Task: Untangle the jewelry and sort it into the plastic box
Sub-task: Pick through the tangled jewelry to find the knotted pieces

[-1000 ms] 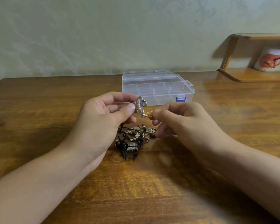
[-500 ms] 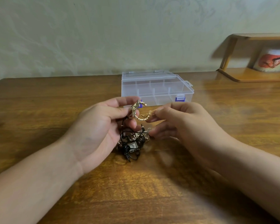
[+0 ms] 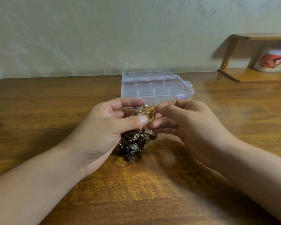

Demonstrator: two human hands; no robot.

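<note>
Step in hand, as I read it: untangling, first piece. My left hand (image 3: pixel 107 125) pinches a gold piece (image 3: pixel 145 113) between thumb and fingers; my right hand (image 3: pixel 190 124) pinches the fine gold chain (image 3: pixel 156 108) running off it. Both hands are clamped on the same bit of jewelry, held just above the table (image 3: pixel 39 111), fingertips nearly touching.

The rest of the tangle (image 3: pixel 134 143) — black cords, gold charms, something small and square-framed — sits on the table directly under my hands, about mid-table. I can't tell whether the gold piece is still linked to the black cords below; the left hand covers that junction.

The plastic box (image 3: pixel 157 88) is just beyond my hands, toward the table's far edge. It's clear and divided into compartments, with a blue latch at the front. The lid looks down, so nothing is sorted yet — I judge the task barely started.

Next move calls for slack, not force: ease the chain apart with small opposing pulls and watch for a snag on the pendant's openwork. The chain looks thin, so a hard tug could kink or snap it. Then the box needs opening before anything goes in, which means freeing one hand.

Surroundings: dark glossy wooden table, pale textured wall behind. At the far right corner there's a small wooden shelf (image 3: pixel 250 75) with a printed cup (image 3: pixel 272 60) on it, blurred.
</note>
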